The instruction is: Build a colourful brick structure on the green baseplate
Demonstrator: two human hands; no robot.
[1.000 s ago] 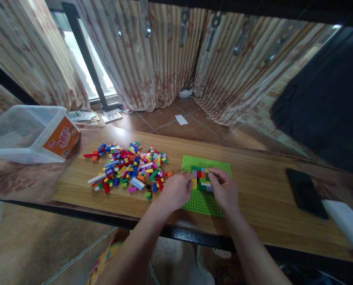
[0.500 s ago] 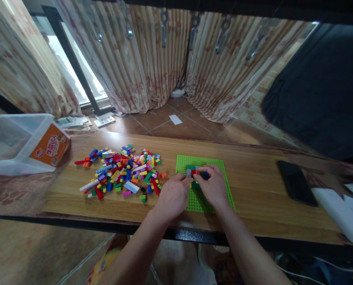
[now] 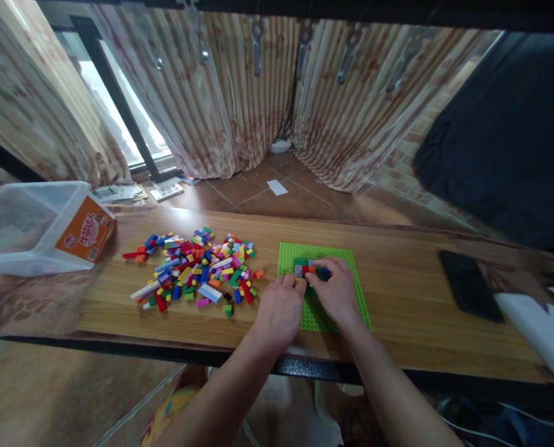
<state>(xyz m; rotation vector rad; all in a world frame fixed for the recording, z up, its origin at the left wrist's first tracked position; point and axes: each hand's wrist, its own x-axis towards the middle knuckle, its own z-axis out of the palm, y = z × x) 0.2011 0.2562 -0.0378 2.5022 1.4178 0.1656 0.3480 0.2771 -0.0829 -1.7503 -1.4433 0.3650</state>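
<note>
A bright green studded baseplate [image 3: 314, 324] lies on the wooden table, bearing a low build of toy bricks [image 3: 300, 269] in green, grey, red, orange and blue. My right hand [image 3: 335, 292] curls over the build's right side, thumb at its near edge and fingers across the far side. At the near left corner of the build, my left hand [image 3: 281, 310] has its fingertips closed together against the bricks. A bit of yellow shows by those fingertips. Both hands cover part of the build, so its full shape is hidden.
Left of the baseplate spreads a loose pile of mixed bricks [image 3: 205, 267]. A clear plastic bin [image 3: 35, 236] with an orange label stands at the far left. On the right lie a black phone [image 3: 471, 285] and white papers [image 3: 535, 332]. The table's dark front edge [image 3: 314, 369] runs below my forearms.
My left hand has shifted slightly right and up along the build's near left corner. The right hand keeps its hold. The whole view has moved a little.
</note>
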